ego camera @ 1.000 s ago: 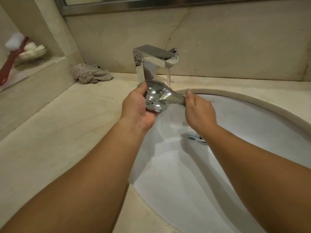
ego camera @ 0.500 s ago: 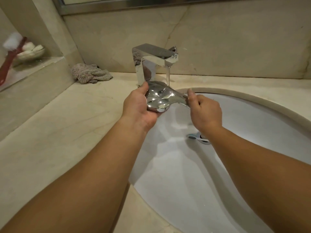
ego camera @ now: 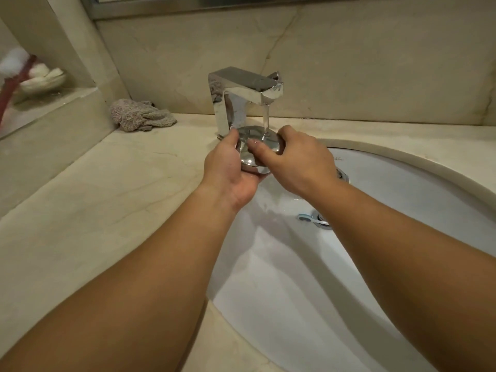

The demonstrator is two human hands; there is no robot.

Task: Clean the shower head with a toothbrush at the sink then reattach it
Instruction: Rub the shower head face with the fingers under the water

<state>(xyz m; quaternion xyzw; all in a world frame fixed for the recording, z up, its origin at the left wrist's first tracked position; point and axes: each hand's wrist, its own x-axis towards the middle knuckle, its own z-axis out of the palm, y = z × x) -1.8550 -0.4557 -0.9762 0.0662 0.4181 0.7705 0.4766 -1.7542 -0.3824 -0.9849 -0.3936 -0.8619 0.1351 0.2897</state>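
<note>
The chrome shower head (ego camera: 253, 138) is held over the white sink (ego camera: 402, 210), under the water running from the chrome faucet (ego camera: 241, 89). My left hand (ego camera: 228, 170) grips its left and lower rim, thumb on top. My right hand (ego camera: 298, 162) grips it from the right, thumb across its face. Its handle is hidden behind my right hand. A toothbrush (ego camera: 312, 219) with a light blue head lies in the basin by the drain.
A crumpled grey cloth (ego camera: 142, 116) lies on the beige counter left of the faucet. On the left ledge stand a soap dish (ego camera: 43, 79) and a red-handled brush (ego camera: 12, 84). The marble wall rises right behind the faucet.
The shower head has turned so its round face points up under the stream. My right hand left the handle end and moved left onto the head. Both hands rose slightly toward the faucet.
</note>
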